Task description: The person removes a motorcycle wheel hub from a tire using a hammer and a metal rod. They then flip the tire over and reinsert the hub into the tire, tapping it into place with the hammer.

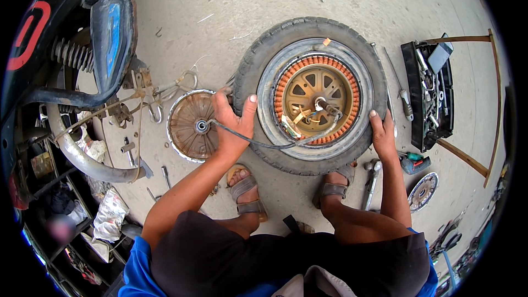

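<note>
A hub-motor wheel (268, 148) with a black tyre stands between my feet, its hub open. Inside shows a ring of copper windings (283, 77) around a brown spoked core with a central shaft (329, 109). My left hand (234, 121) grips the tyre's left edge, thumb up and fingers partly hidden behind it. On the opposite edge, my right hand (383, 135) holds the tyre with its thumb on the sidewall. A dark cable (264, 144) loops from the shaft past my left wrist to a round hub cover (184, 124) on the ground at left.
A black toolbox (423, 96) of sockets and wrenches, with a phone (440, 55) on it, lies at right. Nearby are a screwdriver (406, 104), a ratchet (374, 179) and a second round cover (423, 192). A partly dismantled vehicle (113, 49) stands at left.
</note>
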